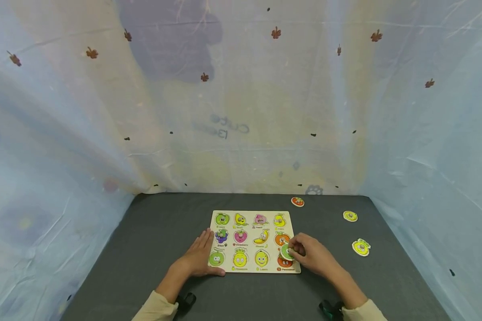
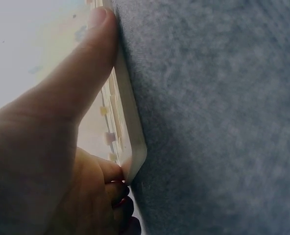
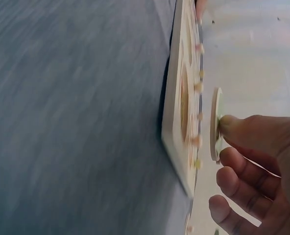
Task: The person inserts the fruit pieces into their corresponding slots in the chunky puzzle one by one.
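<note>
A wooden fruit puzzle board (image 1: 251,271) lies on the dark cloth, with rows of colourful knobbed fruit pieces. My left hand (image 1: 198,254) rests at its left side, fingers straight along the edge. In the left wrist view, the thumb (image 2: 93,58) lies along the board's near edge. Over the lower right corner, my right hand (image 1: 314,255) pinches a green round puzzle piece (image 1: 286,252) between thumb and fingers. The right wrist view has this piece (image 3: 215,127) tilted on edge, apart from the board. It partly covers the red persimmon picture (image 1: 285,263) in the head view.
To the right on the cloth lie two yellow-green pieces, one nearer (image 1: 361,247) and one farther (image 1: 350,216). An orange-red piece (image 1: 297,202) sits beyond the board, close to the back edge. Pale printed curtains (image 1: 245,111) enclose the table at the back and sides.
</note>
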